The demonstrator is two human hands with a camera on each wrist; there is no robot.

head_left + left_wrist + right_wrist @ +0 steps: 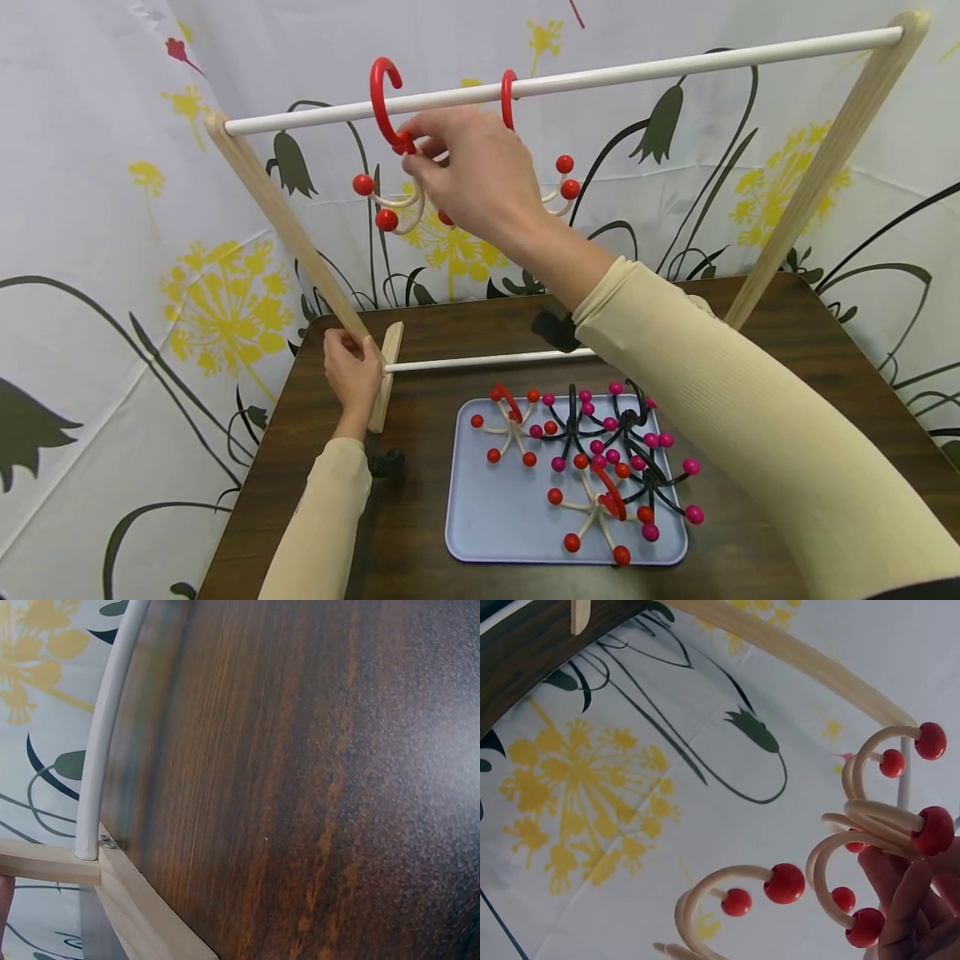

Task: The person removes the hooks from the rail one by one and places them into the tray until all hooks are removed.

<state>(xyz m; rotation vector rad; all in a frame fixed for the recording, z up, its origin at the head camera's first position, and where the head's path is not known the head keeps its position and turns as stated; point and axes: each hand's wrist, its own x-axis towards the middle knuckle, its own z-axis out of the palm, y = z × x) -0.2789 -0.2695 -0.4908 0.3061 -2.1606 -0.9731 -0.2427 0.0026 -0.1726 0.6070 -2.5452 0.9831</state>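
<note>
My right hand (480,167) pinches the base of a red hook (377,104) on a hanger with curved cream arms and red balls (386,220). That hook crosses in front of the white upper rod (637,72), its tip just above the rod. Cream arms (829,859) fan out beside my fingers in the right wrist view. A second red hook (507,96) hangs over the rod, its body partly hidden behind my hand. Low on the left, my left hand (352,375) grips the stand's wooden post (330,287) near its foot (386,392).
A pale blue tray (480,517) on the dark table (408,517) holds several similar pieces: cream ones with red balls (512,429) and black ones with pink balls (573,425). A lower white rod (480,361) and right post (825,167) complete the frame before a flowered curtain (90,250).
</note>
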